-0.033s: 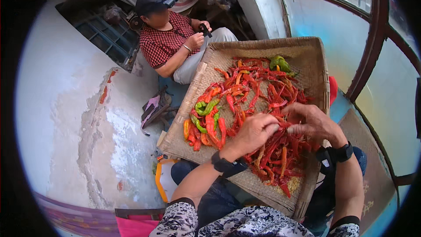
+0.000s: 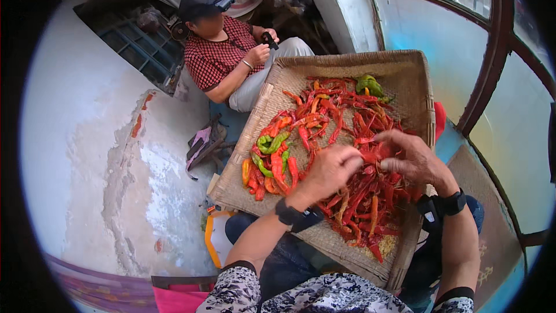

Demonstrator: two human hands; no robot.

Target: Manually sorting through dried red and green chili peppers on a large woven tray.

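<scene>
A shallow woven basket (image 2: 246,188) lies tilted across my lap, with many red chili peppers (image 2: 353,211) spread in it. My right hand (image 2: 416,162) is over the right part of the heap, thumb and fingers closed round a dried red chili pepper (image 2: 379,152). Close to its left, my left hand (image 2: 329,173) is bent in a pinch, its fingertips by that pepper. Whatever lies between the left fingertips is blurred. Green peppers (image 2: 273,142) rest among orange and red ones at the basket's left side. Another green pepper (image 2: 369,85) sits near the far rim.
Beyond the basket's far left corner sits a person (image 2: 229,52) in a red patterned shirt and dark cap, holding a small black thing (image 2: 270,40). A glazed partition (image 2: 431,29) stands at the right, a peeling white wall (image 2: 104,139) at the left. Pale seeds (image 2: 387,246) gather in the near corner.
My left hand has drawn slightly left and up. The red pepper in my right hand shows more plainly between the two hands. The seated person looks the same.
</scene>
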